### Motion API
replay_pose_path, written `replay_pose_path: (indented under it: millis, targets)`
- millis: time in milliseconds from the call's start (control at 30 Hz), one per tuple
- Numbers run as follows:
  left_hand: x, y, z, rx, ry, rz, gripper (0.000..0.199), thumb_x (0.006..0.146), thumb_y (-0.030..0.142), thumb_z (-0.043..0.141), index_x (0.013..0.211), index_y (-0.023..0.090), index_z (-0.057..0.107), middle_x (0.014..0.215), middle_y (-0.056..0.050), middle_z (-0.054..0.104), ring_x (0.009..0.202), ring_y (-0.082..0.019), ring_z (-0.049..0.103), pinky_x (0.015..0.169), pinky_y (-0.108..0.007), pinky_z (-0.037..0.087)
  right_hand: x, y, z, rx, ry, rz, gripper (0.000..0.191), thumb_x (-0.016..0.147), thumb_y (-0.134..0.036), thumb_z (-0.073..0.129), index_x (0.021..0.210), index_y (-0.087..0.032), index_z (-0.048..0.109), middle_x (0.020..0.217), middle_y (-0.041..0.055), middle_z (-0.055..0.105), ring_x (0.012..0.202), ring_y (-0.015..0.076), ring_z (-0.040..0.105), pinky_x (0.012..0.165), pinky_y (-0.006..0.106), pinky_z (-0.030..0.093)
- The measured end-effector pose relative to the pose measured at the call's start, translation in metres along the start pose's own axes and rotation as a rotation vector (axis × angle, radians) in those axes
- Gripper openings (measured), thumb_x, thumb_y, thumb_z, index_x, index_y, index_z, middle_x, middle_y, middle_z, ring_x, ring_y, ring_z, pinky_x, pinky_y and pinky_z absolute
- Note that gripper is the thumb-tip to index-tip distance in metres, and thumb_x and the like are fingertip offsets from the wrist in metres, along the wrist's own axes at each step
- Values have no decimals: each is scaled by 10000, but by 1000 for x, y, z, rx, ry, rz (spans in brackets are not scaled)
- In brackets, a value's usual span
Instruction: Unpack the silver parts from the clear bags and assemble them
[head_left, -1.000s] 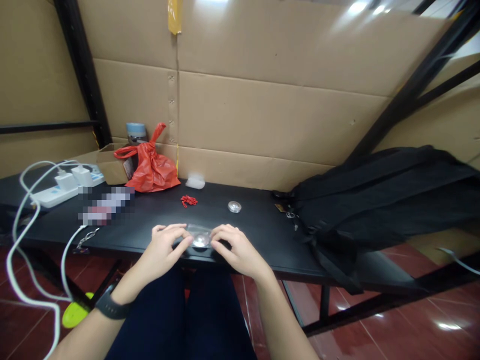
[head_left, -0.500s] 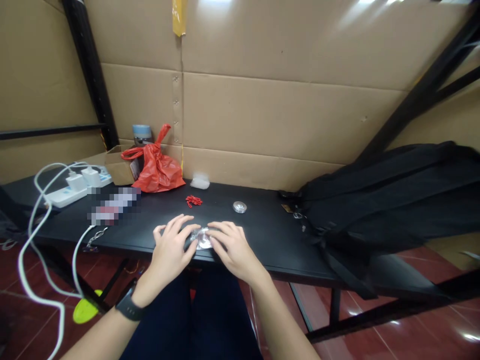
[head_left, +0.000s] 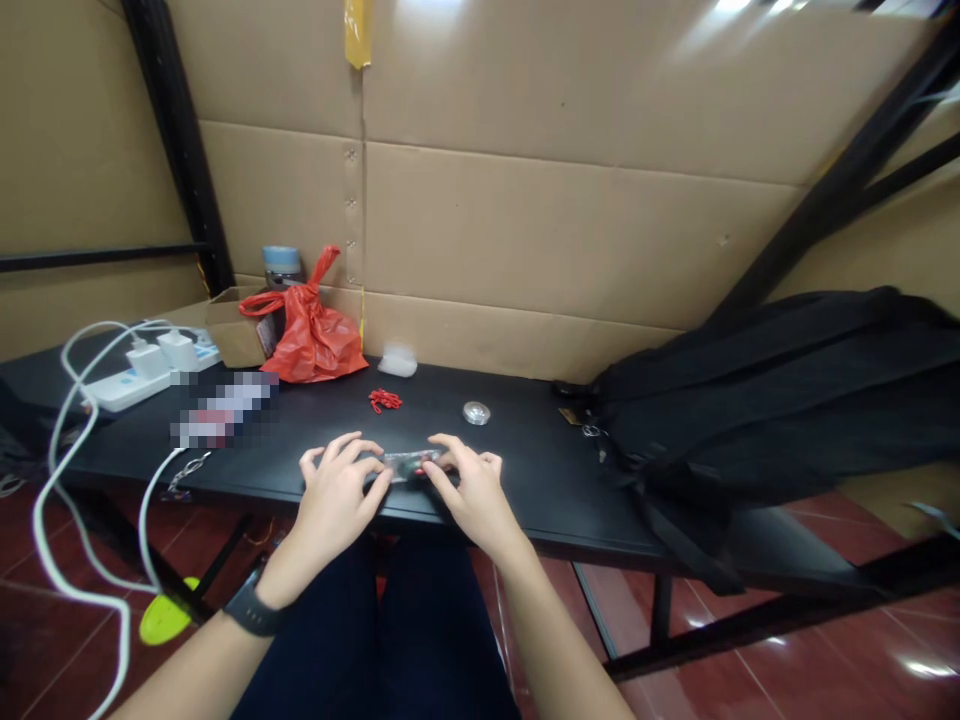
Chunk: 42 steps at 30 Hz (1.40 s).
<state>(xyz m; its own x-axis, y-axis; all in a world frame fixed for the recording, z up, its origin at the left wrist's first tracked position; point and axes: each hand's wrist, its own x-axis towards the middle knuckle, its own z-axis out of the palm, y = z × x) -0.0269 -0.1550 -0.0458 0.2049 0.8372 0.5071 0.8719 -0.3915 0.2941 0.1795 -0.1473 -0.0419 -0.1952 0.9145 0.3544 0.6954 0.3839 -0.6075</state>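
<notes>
Two ends of a clear packet (head_left: 402, 466) were pinched, the left end by the left hand (head_left: 332, 497) and the right by the right hand (head_left: 475, 502), each with thumb and fingers drawn narrow on the plastic. Its contents were hard to make out: something dark, with a touch of red by the right thumb. The packet was near the front edge of the black desk (head_left: 555, 460). Beyond it lay a red cord (head_left: 385, 401) and a round clear case (head_left: 476, 413), well apart, with desk surface between them and more running right toward a black backpack (head_left: 787, 400), which was cut off by the picture's side. The tied red bag (head_left: 319, 345) hid whatever it held, and covered part of an open cardboard box (head_left: 234, 335) and a blue-lidded jar (head_left: 282, 260). Pixelation masked an item (head_left: 229, 410) beside the white power strip (head_left: 127, 390).
</notes>
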Motion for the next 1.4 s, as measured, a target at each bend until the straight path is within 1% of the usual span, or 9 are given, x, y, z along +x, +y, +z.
replay_pose_path:
  millis: [200, 367, 500, 600, 767, 900, 1133, 1300, 1400]
  targets:
    - [-1, 8, 4, 61, 104, -47, 244, 935, 362, 581, 760, 220, 675, 1107, -74, 722, 1257, -333, 508, 1053, -564, 236, -1, -1, 4, -171, 127, 38, 266, 974, -379, 541, 1207, -277, 615, 1035, 51, 714, 991, 236, 611, 916, 419, 300]
    - [-2, 11, 4, 78, 169, -77, 208, 931, 368, 576, 797, 229, 653, 1064, -84, 726, 1225, -333, 516, 1039, -567, 254, -7, -7, -2, -202, -81, -269, 232, 990, -359, 535, 1160, -359, 692, 1268, 46, 649, 1120, 240, 575, 907, 409, 324]
    - [-4, 13, 4, 97, 179, -51, 196, 958, 324, 514, 880, 226, 664, 1102, -103, 721, 1253, -341, 507, 1059, -591, 216, -6, -6, -1, -282, -59, -182, 273, 1007, -338, 482, 1174, -338, 698, 1317, 67, 629, 1127, 249, 587, 920, 434, 344]
    - [-5, 13, 6, 94, 155, -32, 191, 953, 317, 500, 957, 237, 673, 1157, -113, 708, 1289, -355, 488, 1069, -610, 196, 18, -1, -2, -397, -98, -125, 314, 997, -338, 473, 1234, -285, 671, 1399, 113, 578, 1196, 281, 565, 970, 487, 348]
    - [-5, 10, 9, 109, 131, -14, 205, 955, 317, 483, 1001, 238, 667, 1181, -117, 697, 1310, -362, 475, 1079, -631, 173, 107, 15, -3, -632, -328, -9, 362, 987, -356, 462, 1225, -177, 666, 1385, 189, 581, 1251, 338, 544, 1029, 578, 330]
    - [-5, 9, 10, 127, 119, -9, 195, 954, 325, 486, 995, 247, 660, 1166, -112, 700, 1311, -358, 477, 1078, -631, 182, 159, 44, -9, -650, -199, 67, 426, 1014, -280, 371, 1396, -201, 544, 1555, 163, 421, 1394, 302, 422, 1081, 541, 319]
    - [-7, 10, 8, 119, 66, 16, 185, 943, 307, 505, 1017, 244, 662, 1174, -109, 688, 1314, -353, 467, 1078, -607, 225, 147, 90, -40, -531, -98, 32, 355, 996, -290, 426, 1237, -205, 672, 1361, 119, 613, 1263, 264, 534, 1002, 380, 395]
    - [12, -2, -4, 76, -113, -7, 195, 955, 256, 476, 1060, 249, 640, 1170, -87, 679, 1145, -289, 572, 928, -456, 421, 157, 73, -18, -599, -282, -58, 367, 1016, -351, 392, 1201, -250, 692, 1290, 110, 665, 1224, 285, 554, 997, 454, 359]
    - [28, -20, -15, 131, -209, 39, 172, 952, 237, 496, 1051, 232, 637, 1113, -82, 683, 1011, -256, 623, 852, -382, 460, 179, 65, -2, -607, -259, -54, 374, 1001, -319, 423, 1308, -257, 629, 1419, 110, 588, 1319, 287, 486, 1024, 484, 344]
